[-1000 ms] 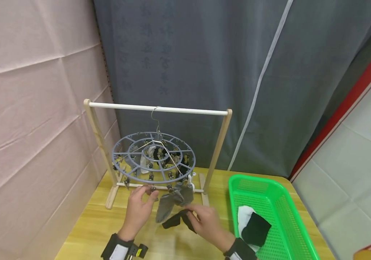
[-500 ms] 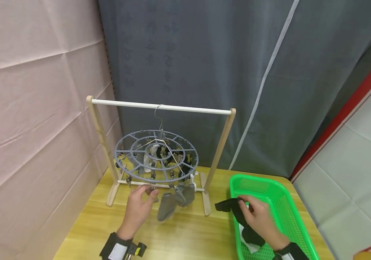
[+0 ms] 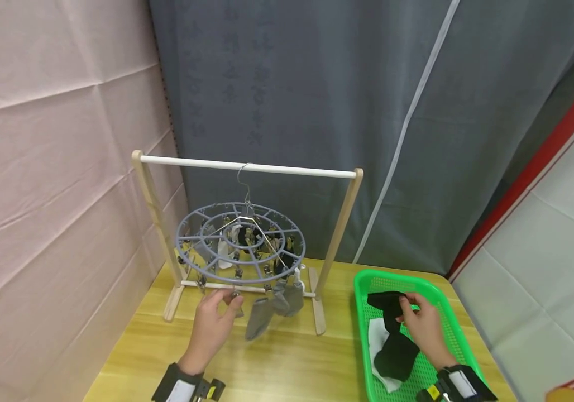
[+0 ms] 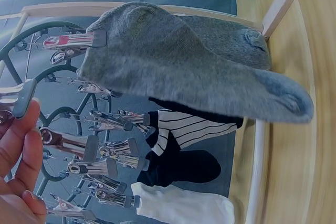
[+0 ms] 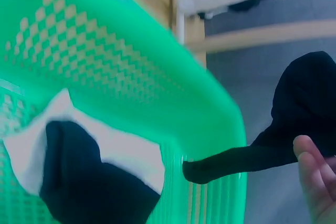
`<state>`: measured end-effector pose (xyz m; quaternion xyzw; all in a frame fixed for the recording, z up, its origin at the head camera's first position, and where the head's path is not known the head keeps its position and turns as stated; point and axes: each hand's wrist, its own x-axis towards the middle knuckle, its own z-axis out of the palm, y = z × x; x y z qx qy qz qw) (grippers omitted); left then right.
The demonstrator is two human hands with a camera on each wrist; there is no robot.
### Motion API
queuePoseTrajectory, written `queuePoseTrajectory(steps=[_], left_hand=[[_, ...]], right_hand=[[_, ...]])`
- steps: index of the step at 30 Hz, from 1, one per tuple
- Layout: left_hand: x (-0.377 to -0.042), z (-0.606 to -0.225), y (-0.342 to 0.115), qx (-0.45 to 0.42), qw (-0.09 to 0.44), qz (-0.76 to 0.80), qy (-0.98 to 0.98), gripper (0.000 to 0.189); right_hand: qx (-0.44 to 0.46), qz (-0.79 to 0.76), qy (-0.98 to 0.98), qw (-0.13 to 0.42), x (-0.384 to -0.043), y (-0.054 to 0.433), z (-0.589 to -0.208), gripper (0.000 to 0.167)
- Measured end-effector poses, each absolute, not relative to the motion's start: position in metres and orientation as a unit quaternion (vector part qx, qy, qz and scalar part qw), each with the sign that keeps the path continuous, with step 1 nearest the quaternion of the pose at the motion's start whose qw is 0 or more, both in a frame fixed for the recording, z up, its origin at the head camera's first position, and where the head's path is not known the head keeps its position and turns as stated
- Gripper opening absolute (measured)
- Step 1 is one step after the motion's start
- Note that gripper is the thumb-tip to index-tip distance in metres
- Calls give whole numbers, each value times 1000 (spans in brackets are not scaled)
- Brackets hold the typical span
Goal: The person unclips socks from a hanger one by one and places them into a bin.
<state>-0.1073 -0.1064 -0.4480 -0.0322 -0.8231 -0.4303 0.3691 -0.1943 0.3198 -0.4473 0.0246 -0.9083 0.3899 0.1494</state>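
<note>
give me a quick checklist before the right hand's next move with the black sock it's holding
1. Right hand has the black sock: ok, pinched.
2. Left hand holds a clip: ok.
3. That clip is open: cannot tell, its opening does not show clearly.
4. The black sock is at that clip: not ok, it is away by the green basket.
5. Front grey sock is clipped: ok.
6. Round hanger is hooked on the white bar: ok.

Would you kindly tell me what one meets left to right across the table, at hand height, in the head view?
Wooden rack's left foot, left hand, gray socks, rack's right foot, green basket's left rim, held black sock, right hand, basket's right rim.
</note>
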Motion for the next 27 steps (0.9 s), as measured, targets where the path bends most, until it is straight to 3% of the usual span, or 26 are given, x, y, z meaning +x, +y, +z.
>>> queuePoseTrajectory(steps=[9, 12, 19, 27], left_hand=[[-103, -448, -122, -37, 343, -435, -832, 12], [-103, -448, -122, -38, 344, -435, -831, 12], [-102, -448, -120, -34, 336, -439, -832, 13], [-103, -448, -119, -46, 346, -431, -832, 14]], right_hand=[[21, 324, -936, 134, -204, 345, -460, 22], [27, 306, -948, 84, -206, 355, -465, 19], [24, 297, -950, -89, -206, 369, -481, 18], [94, 311, -935, -142, -196, 378, -480, 20]])
